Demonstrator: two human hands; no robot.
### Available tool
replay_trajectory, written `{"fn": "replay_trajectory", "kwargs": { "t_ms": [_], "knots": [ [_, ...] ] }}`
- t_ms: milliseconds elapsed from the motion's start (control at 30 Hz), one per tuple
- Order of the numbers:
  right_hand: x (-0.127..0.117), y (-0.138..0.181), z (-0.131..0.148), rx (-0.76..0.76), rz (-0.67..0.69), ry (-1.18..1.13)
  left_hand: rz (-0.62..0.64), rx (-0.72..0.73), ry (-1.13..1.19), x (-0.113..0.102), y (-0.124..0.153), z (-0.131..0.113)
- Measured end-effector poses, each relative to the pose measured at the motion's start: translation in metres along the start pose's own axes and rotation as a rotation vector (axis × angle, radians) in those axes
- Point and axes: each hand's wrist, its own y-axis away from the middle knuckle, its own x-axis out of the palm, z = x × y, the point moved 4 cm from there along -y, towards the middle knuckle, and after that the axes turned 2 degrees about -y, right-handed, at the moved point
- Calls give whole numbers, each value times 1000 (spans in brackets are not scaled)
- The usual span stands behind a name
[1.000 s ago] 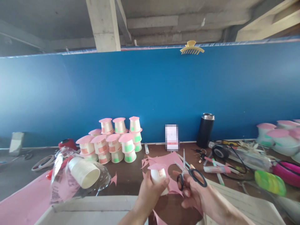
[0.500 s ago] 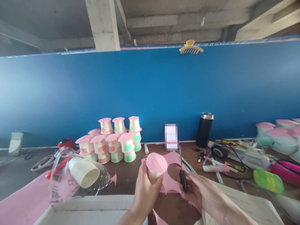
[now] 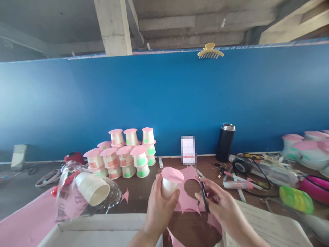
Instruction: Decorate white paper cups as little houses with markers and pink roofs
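Blue wall (image 3: 164, 99), left hand (image 3: 161, 210) wrapping cup (image 3: 168, 187), right hand (image 3: 223, 204) gripping scissors (image 3: 204, 195)

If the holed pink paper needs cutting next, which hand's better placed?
Likely the right hand: it holds black-handled scissors near the pink paper sheet with the round hole. The left hand grips a white, pink-topped paper cup.

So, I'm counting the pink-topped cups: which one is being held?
The cup in the left hand. The grip sets it apart: the stacked cups at left and the far-right cups are untouched by either hand.
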Motion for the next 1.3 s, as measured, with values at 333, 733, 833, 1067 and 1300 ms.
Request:
{"fn": "replay_trajectory", "kwargs": {
  "t_ms": [333, 733, 833, 1067, 1300],
  "knots": [
    [-7, 6, 12, -358, 44, 586, 251, -278, 138, -3, 0, -15],
    [-10, 6, 15, -477, 34, 928, 307, -319, 206, 2, 1, -7],
    [-10, 6, 17, -501, 19, 964, 331, -331, 200, -1, 1, -11],
    [-11, 6, 18, -550, -43, 1013, 335, -316, 195, -5, 2, -21],
    [-12, 4, 18, -545, -44, 1044, 336, -306, 153, -4, 1, -18]
  ]
}}
